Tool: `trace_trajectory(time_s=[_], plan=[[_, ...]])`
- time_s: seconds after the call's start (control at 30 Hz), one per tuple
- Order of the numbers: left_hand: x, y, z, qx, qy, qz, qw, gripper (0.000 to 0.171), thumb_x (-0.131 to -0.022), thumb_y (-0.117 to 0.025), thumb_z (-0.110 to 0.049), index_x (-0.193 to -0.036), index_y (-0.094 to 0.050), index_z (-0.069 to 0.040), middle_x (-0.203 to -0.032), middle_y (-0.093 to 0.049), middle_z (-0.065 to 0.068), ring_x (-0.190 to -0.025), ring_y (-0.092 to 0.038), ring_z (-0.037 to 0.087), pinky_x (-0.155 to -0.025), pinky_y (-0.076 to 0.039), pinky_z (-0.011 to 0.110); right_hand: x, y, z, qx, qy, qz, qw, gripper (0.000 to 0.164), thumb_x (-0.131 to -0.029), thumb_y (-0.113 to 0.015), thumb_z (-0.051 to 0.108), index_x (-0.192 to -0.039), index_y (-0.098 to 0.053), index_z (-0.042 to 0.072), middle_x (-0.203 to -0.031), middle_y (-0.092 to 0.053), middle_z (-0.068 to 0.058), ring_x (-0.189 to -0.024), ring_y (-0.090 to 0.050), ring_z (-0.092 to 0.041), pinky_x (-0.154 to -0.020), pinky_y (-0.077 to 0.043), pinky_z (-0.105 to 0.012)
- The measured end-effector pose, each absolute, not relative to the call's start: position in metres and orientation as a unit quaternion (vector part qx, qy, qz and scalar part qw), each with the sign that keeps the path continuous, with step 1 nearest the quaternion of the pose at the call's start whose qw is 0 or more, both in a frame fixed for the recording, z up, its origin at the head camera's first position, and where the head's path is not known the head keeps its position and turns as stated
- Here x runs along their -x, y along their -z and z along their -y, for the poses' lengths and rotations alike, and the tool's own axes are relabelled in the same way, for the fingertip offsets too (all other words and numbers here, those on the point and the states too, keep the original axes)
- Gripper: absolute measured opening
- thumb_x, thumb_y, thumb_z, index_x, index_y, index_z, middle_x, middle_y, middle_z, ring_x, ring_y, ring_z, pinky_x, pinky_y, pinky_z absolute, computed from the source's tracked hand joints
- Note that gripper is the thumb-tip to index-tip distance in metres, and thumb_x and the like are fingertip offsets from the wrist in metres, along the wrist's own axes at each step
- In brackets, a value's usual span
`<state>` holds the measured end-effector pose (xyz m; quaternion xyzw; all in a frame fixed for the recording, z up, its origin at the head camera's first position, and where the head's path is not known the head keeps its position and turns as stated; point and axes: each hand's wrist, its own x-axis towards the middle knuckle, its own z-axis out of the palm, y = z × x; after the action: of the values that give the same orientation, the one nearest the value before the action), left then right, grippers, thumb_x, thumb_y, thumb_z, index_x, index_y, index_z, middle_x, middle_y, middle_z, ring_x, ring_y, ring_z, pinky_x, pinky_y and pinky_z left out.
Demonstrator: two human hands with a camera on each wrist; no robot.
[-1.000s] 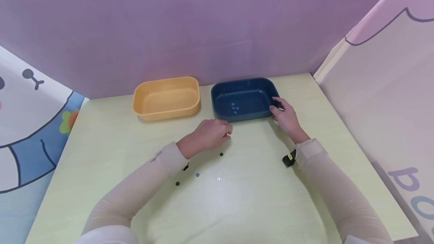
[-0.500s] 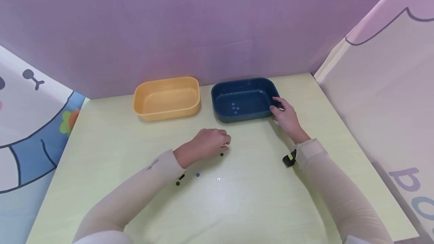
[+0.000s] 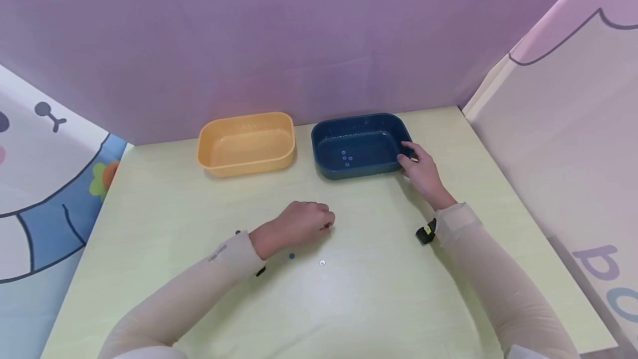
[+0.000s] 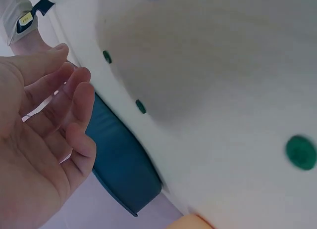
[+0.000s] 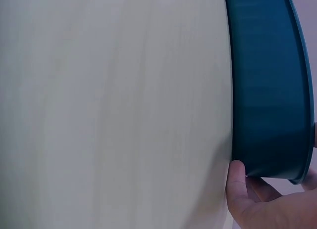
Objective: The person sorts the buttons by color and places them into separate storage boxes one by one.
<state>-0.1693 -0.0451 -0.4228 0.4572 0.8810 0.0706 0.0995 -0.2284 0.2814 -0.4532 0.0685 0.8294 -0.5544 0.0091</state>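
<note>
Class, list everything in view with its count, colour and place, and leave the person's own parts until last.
Table: one, pale yellow-green, across the foreground.
Yellow tray: one, yellow-orange, back of the table, left.
Blue tray: one, dark blue, back of the table, right of the yellow one.
Small rings: four, pale, inside the blue tray.
Green discs: three in the left wrist view, green, on the table.
Blue disc: one, blue, on the table.
White disc: one, white, on the table.
Backdrop: one, purple, behind.
Printed panels: two, mostly pale, either side.
Wrist device: one clearly seen, black, right wrist.
Sleeves: two, beige, on both arms.
Left hand: one, bare, low over the table.
Right hand: one, bare, holding the blue tray's right end.
</note>
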Motion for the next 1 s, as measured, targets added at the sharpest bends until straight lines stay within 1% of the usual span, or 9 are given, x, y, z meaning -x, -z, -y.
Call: trace_trajectory(time_s=[0.07,0.23,0.47,0.63,0.83,1.0], plan=[[0.167,0.425,0.047,-0.456,-0.070,-0.882,0.102,0.004,-0.095,-0.070,-0.017,-0.097,-0.074,-0.017,-0.084,-0.062,-0.006,-0.074,-0.057,0.009,-0.061,-0.050,0.026,0.229,0.454,-0.282,-0.068,0.552,-0.831,0.009,0.054,-0.106,-0.052,0.028,-0.156,-0.038,0.014,-0.151,-0.041,-0.020,-0.122,-0.055,-0.030,-0.094,-0.054,-0.036],[0.160,0.427,0.051,-0.459,-0.061,-0.881,0.100,0.004,-0.095,-0.070,-0.018,-0.096,-0.074,-0.018,-0.084,-0.062,-0.006,-0.075,-0.058,0.008,-0.060,-0.050,0.026,0.230,0.455,-0.283,-0.067,0.547,-0.834,0.007,0.055,-0.105,-0.052,0.029,-0.155,-0.038,0.014,-0.151,-0.042,-0.020,-0.121,-0.055,-0.031,-0.089,-0.054,-0.030],[0.149,0.428,0.054,-0.469,-0.066,-0.875,0.102,0.004,-0.093,-0.070,-0.017,-0.089,-0.070,-0.019,-0.083,-0.061,-0.007,-0.075,-0.057,0.008,-0.055,-0.048,0.027,0.229,0.455,-0.284,-0.066,0.547,-0.835,0.007,0.056,-0.105,-0.052,0.031,-0.156,-0.037,0.013,-0.151,-0.041,-0.021,-0.121,-0.055,-0.032,-0.091,-0.054,-0.032],[0.143,0.432,0.056,-0.472,-0.056,-0.874,0.104,0.006,-0.092,-0.071,-0.021,-0.087,-0.069,-0.020,-0.084,-0.060,-0.008,-0.074,-0.054,0.007,-0.054,-0.046,0.026,0.228,0.455,-0.283,-0.063,0.549,-0.834,0.010,0.057,-0.105,-0.052,0.031,-0.157,-0.036,0.014,-0.152,-0.040,-0.022,-0.122,-0.054,-0.033,-0.090,-0.054,-0.031],[0.139,0.436,0.057,-0.464,-0.059,-0.875,0.124,0.010,-0.091,-0.072,-0.022,-0.084,-0.066,-0.020,-0.075,-0.051,-0.010,-0.068,-0.047,0.007,-0.053,-0.041,0.023,0.228,0.455,-0.284,-0.060,0.553,-0.831,0.013,0.057,-0.105,-0.051,0.031,-0.157,-0.035,0.014,-0.153,-0.039,-0.022,-0.121,-0.054,-0.032,-0.092,-0.054,-0.033],[0.134,0.435,0.057,-0.476,-0.062,-0.869,0.119,0.015,-0.090,-0.073,-0.020,-0.080,-0.062,-0.020,-0.071,-0.045,-0.010,-0.064,-0.044,0.008,-0.052,-0.039,0.023,0.229,0.455,-0.284,-0.060,0.555,-0.830,0.014,0.057,-0.105,-0.052,0.031,-0.157,-0.035,0.014,-0.153,-0.039,-0.022,-0.122,-0.054,-0.032,-0.092,-0.054,-0.032]])
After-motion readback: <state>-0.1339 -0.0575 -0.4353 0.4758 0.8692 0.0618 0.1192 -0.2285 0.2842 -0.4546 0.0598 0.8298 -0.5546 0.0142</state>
